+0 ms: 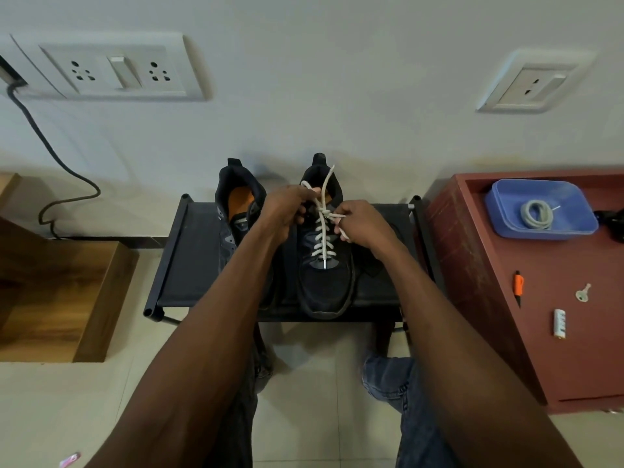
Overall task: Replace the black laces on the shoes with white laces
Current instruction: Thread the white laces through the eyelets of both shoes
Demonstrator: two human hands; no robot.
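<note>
Head view: a person sits facing a low black rack [189, 258] carrying two dark shoes.
Right shoe [326, 285]: at centre, white lace [322, 236] threaded through all visible eyelets, knot forming at the top.
Left hand [282, 206]: at 11 o'clock from the knot, grip pinching a lace loop.
Right hand [363, 222]: at 3 o'clock from the knot, grip curled round the other lace end.
Left shoe [236, 211]: at 9 o'clock, no lace visible, orange insole showing.
Spare lace [537, 214]: coiled in the blue tray [580, 224] at 3 o'clock, on the red counter [489, 265].
Progress: roughly half; one shoe nearly tied, the other likely unlaced.
</note>
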